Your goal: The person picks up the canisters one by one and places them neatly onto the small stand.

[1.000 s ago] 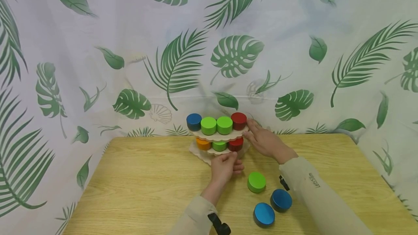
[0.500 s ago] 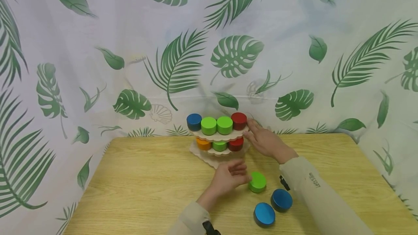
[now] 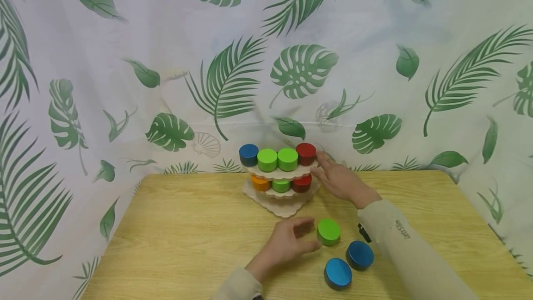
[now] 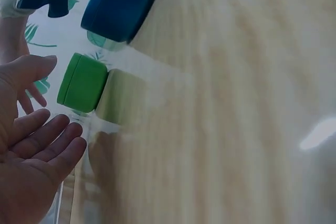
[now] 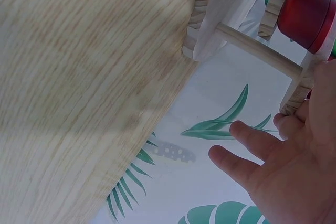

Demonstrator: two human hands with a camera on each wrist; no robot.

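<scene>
A tiered wooden stand (image 3: pixel 281 208) with scalloped edges stands at the table's back. Its top tier bears a blue round tin (image 3: pixel 248 155), two green ones and a red tin (image 3: pixel 306 154). Below them sit an orange tin (image 3: pixel 260 184), a green and a red one. My right hand (image 3: pixel 339 181) holds the top tier's right edge; two fingers (image 5: pixel 252 139) stretch out free in the right wrist view. With thumb and fingers apart, my left hand (image 3: pixel 287 243) is just left of a loose green tin (image 3: pixel 328 232) and holds nothing.
Two loose blue tins, a nearer one (image 3: pixel 337 273) and a farther one (image 3: pixel 359 255), lie on the wooden table (image 3: pixel 179 235) in front of the right forearm. Behind the table hangs a white leaf-print cloth (image 3: pixel 233 22), close to the stand's back.
My left hand has left the front of the stand, moved down toward the person and spread beside the loose green tin. The right hand stays at the top tier's edge.
</scene>
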